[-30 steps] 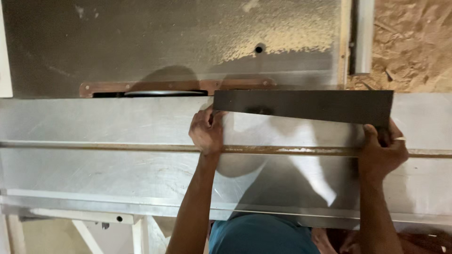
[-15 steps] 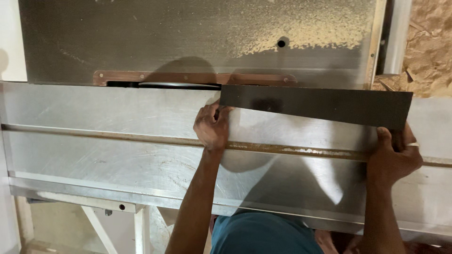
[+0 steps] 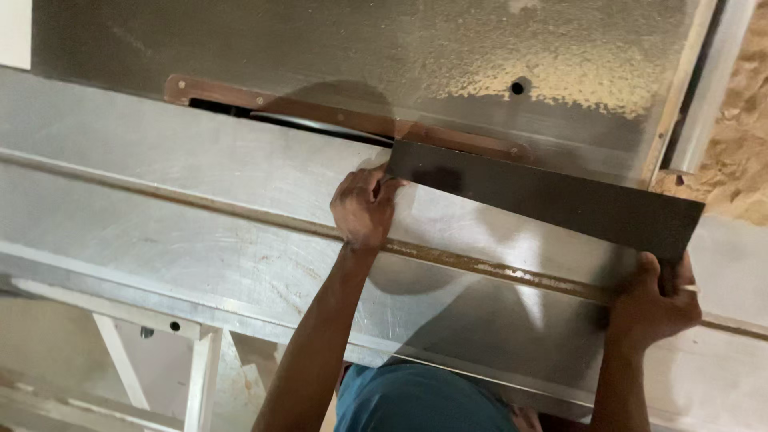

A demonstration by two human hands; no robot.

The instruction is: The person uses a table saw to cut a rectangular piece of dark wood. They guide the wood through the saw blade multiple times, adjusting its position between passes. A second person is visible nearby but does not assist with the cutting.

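Here we see two hands on one dark rectangular panel [image 3: 552, 200], which lies flat on the metal saw table [image 3: 200, 200], its long edge beside the one brown slotted insert [image 3: 336, 116]. Our left hand [image 3: 364, 210] has its fingers curled on the panel's left end, and our right hand [image 3: 652, 300] has its fingers wrapped around the right end. One rusty rail [image 3: 480, 268] runs under both wrists, and one round hole [image 3: 518, 86] shows in the tabletop beyond.

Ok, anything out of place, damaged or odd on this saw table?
Nothing is spilled or broken. The left hand and right hand hold a dark strip flat on the metal table. Only oddity: a rusty streak along the groove.
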